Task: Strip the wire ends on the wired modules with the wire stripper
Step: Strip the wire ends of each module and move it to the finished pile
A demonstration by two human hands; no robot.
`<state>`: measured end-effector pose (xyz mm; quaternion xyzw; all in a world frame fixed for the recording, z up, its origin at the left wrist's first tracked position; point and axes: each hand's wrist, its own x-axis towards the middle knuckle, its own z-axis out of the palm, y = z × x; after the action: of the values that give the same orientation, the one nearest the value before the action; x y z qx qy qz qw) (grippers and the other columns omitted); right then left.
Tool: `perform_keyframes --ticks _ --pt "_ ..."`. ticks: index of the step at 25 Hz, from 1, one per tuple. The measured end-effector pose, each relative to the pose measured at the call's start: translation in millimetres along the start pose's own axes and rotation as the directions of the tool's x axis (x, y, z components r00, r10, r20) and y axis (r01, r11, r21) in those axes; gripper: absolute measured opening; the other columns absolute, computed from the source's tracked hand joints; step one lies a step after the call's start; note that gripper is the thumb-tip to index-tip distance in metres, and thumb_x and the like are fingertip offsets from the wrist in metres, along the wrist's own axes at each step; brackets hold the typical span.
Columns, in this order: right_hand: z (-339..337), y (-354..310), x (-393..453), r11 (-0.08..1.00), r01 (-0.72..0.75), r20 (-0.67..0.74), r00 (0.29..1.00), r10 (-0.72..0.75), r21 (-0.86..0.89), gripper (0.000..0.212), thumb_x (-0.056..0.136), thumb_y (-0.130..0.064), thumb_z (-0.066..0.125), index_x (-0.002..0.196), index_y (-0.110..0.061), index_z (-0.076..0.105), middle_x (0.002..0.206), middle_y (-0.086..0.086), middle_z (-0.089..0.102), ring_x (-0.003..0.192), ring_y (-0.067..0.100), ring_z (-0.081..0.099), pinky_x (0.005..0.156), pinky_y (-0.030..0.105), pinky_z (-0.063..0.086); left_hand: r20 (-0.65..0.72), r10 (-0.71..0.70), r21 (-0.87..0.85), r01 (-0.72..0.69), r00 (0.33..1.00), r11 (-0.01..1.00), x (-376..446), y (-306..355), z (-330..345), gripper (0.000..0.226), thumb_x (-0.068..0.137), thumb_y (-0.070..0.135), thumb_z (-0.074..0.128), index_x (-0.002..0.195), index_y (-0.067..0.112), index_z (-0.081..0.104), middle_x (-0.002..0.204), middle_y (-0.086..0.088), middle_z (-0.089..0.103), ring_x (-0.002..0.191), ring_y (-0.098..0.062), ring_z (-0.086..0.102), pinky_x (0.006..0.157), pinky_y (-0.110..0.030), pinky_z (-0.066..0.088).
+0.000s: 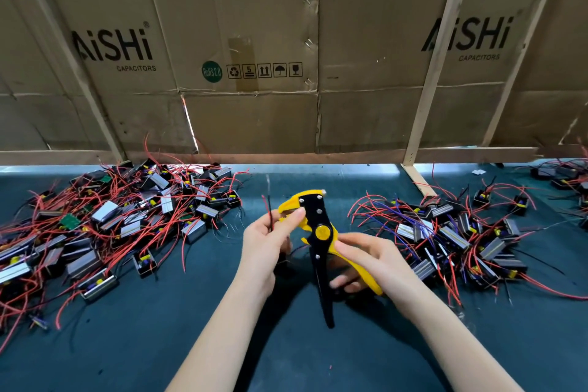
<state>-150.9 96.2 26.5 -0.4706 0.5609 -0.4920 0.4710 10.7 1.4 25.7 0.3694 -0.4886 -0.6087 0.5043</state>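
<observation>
A yellow and black wire stripper (pixel 318 223) stands upright over the middle of the dark mat. My right hand (pixel 369 261) grips its yellow handle, while the black handle hangs free below. My left hand (pixel 270 239) pinches a red wire and a black wire (pixel 268 210) just left of the stripper's yellow jaws, thumb against the jaw. The wire ends point upward. The module these wires belong to is mostly hidden behind my left hand.
A large pile of wired modules (pixel 105 219) with red leads covers the mat's left side. Another pile (pixel 451 235), with red and blue leads, lies to the right. A cardboard wall (pixel 254 73) with wooden slats closes the back. The dark mat (pixel 159 328) lies bare near me.
</observation>
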Motion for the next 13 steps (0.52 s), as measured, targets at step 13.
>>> perform_keyframes --ticks 13 --pt "23.2 22.6 0.7 0.374 -0.043 -0.206 0.889 -0.409 -0.927 0.095 0.076 -0.044 0.059 0.154 -0.007 0.019 0.123 0.002 0.046 0.113 0.024 0.043 0.099 0.033 0.036 -0.15 0.101 0.105 -0.086 0.983 0.991 -2.1 -6.7 5.4 0.031 0.073 0.025 0.084 0.071 0.008 0.057 0.055 0.004 0.024 0.052 -0.014 0.022 0.054 -0.029 0.02"
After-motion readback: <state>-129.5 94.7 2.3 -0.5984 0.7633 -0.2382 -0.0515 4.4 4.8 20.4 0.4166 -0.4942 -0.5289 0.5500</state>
